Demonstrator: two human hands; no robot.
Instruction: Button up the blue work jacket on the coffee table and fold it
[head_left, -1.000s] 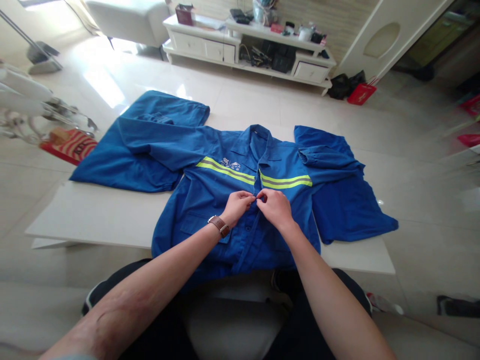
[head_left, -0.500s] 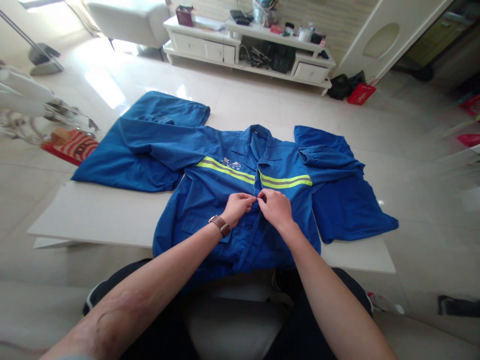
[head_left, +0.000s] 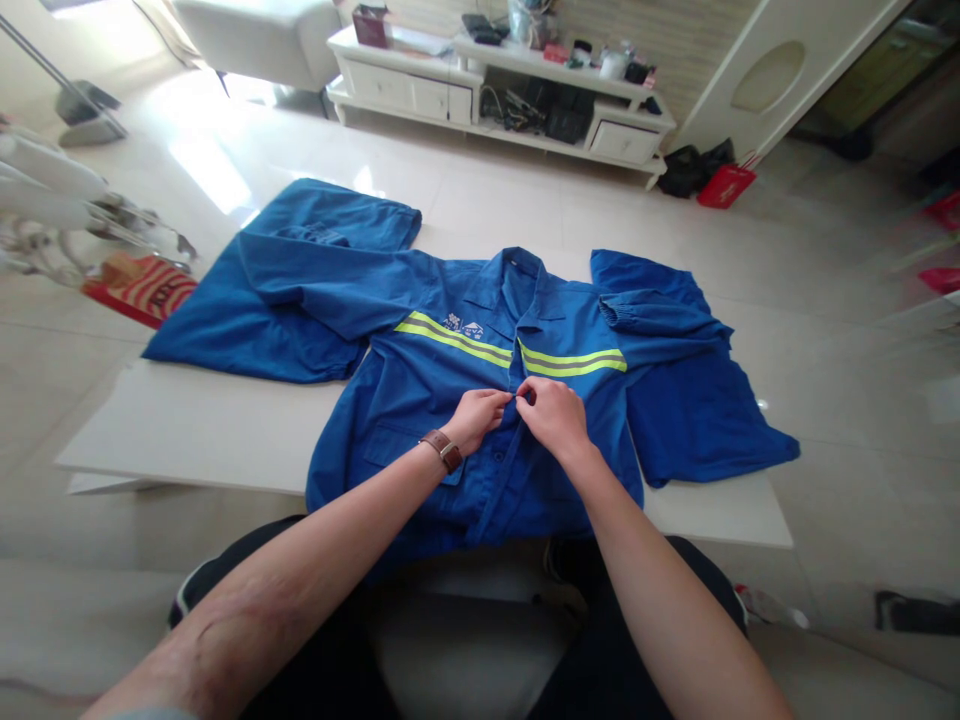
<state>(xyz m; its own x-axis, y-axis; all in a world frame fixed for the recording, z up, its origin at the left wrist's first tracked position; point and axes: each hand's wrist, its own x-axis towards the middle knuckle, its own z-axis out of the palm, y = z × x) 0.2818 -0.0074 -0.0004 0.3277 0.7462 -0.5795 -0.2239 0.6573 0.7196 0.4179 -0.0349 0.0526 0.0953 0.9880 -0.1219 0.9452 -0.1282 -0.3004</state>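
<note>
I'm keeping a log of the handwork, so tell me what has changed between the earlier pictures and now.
Nothing has visibly changed beyond a very slight shift of the view; nothing was taken hold of or let go. The left hand and right hand stay close together, fingertips pinched at the front opening of the blue jacket, which remains spread out on the white table.

Striped red package point(head_left: 150, 292): "KFC". Blue jacket point(head_left: 431, 385): white chest logo point(head_left: 464, 327), lettering too small to read. Red carrier bag point(head_left: 726, 187): marking illegible.
</note>
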